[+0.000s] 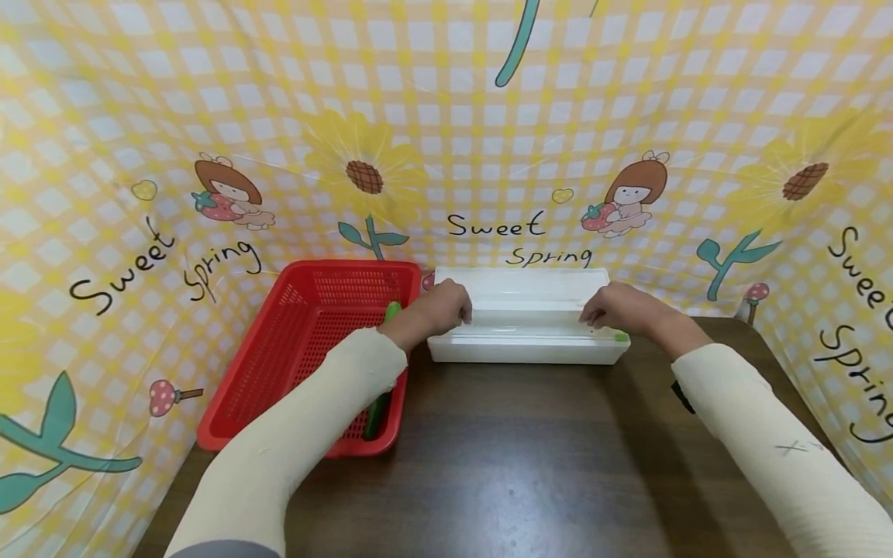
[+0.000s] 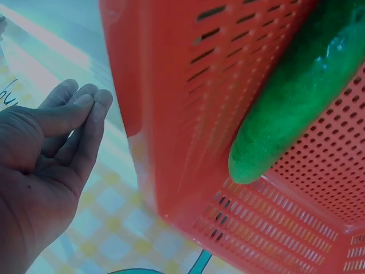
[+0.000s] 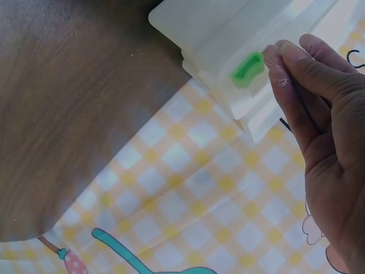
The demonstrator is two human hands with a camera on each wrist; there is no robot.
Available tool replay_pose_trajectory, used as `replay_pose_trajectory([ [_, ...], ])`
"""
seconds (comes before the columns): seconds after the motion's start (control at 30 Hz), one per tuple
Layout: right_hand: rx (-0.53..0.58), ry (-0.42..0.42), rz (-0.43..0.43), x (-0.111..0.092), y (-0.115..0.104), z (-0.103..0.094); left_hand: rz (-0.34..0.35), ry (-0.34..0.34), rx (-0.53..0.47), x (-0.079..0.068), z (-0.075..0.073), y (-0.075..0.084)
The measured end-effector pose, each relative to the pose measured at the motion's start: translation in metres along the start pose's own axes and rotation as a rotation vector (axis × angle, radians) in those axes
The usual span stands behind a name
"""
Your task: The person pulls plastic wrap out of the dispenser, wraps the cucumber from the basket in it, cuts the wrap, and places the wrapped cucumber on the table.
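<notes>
White dispenser box (image 1: 529,353) open | left hand (image 1: 446,308) + right hand (image 1: 625,307): both pinching clear film (image 1: 523,320) | film apparently uncut | cucumber (image 1: 377,417) untouched in red basket (image 1: 352,266) | looks early

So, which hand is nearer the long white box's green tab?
The right hand, beside the green tab; the left hand is at the other end of the long white box.

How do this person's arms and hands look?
The left hand and right hand are bare. Cream sleeves cover both arms, with a grey section above the left one, a small dark mark on the right, and something black by its cuff.
</notes>
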State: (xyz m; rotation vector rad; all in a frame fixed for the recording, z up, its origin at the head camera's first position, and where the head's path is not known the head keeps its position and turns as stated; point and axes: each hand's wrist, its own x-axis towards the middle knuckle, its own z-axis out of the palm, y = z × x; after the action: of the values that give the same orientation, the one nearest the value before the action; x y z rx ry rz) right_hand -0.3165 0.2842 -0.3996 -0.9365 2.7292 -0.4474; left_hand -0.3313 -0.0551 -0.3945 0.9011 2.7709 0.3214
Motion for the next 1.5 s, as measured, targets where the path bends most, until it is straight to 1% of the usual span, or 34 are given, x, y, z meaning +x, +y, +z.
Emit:
replay_pose_trajectory([
  [0.1, -0.023, 0.026, -0.027, -0.001, -0.002, -0.004, 0.02, 0.03, 0.016, -0.001, -0.004, 0.0],
  [0.2, -0.057, 0.043, -0.06, -0.003, -0.004, -0.008, 0.018, 0.034, 0.012, -0.004, -0.009, 0.002],
  [0.3, -0.085, 0.052, -0.063, -0.006, -0.008, -0.013, 0.019, 0.038, 0.006, -0.008, -0.014, 0.005],
  [0.43, -0.088, 0.064, -0.062, -0.012, -0.014, -0.021, 0.042, 0.068, 0.012, -0.011, -0.019, 0.007],
  [0.53, -0.095, 0.079, -0.074, -0.016, -0.018, -0.025, 0.039, 0.081, 0.0, -0.015, -0.022, 0.009],
  [0.63, -0.125, 0.099, -0.075, -0.018, -0.021, -0.027, 0.042, 0.104, -0.001, -0.02, -0.024, 0.01],
  [0.8, -0.18, 0.162, -0.089, -0.026, -0.03, -0.031, 0.091, 0.159, 0.028, -0.031, -0.027, 0.015],
  [0.87, -0.196, 0.194, -0.092, -0.03, -0.034, -0.032, 0.11, 0.18, 0.05, -0.035, -0.029, 0.018],
  [1.07, -0.238, 0.283, -0.032, -0.042, -0.046, -0.04, 0.17, 0.278, 0.173, -0.045, -0.036, 0.02],
  [1.2, -0.259, 0.33, -0.011, -0.05, -0.054, -0.046, 0.19, 0.339, 0.206, -0.051, -0.041, 0.022],
  [1.4, -0.307, 0.402, -0.024, -0.062, -0.067, -0.051, 0.26, 0.418, 0.325, -0.063, -0.047, 0.034],
  [1.5, -0.315, 0.44, -0.011, -0.068, -0.074, -0.052, 0.273, 0.438, 0.344, -0.07, -0.048, 0.039],
])
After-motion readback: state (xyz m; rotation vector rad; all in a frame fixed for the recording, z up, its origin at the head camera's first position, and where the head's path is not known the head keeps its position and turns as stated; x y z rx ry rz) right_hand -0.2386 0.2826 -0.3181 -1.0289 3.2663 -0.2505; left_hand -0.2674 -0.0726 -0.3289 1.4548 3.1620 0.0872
